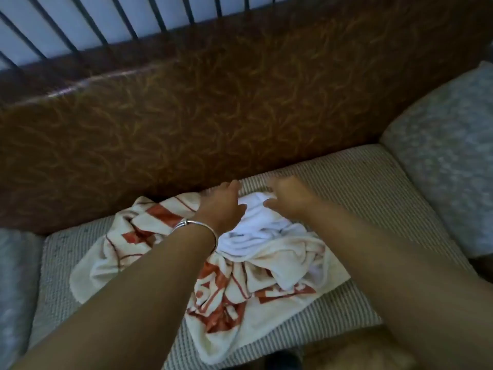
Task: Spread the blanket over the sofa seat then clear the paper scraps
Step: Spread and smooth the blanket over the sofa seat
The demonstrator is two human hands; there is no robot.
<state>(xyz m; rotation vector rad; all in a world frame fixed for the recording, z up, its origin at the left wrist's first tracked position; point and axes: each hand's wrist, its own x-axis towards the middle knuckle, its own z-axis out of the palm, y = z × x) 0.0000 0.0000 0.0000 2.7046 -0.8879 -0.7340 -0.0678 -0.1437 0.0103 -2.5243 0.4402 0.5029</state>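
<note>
A cream and white blanket (266, 265) with red-orange markings lies crumpled in a heap on the striped sofa seat (354, 188). My left hand (224, 204), with a silver bangle on its wrist, reaches over the heap's far side, fingers spread and resting on the cloth near the backrest. My right hand (288, 196) hovers just right of it over the white bunched top, fingers apart and curled, touching or nearly touching the fabric. Neither hand clearly grips the blanket. No paper scraps show in this view.
A brown patterned backrest (213, 108) rises right behind the seat. Grey padded armrests stand at the right (448, 166) and left (13, 284). Dark vertical bars (106, 25) run along the top, behind the sofa.
</note>
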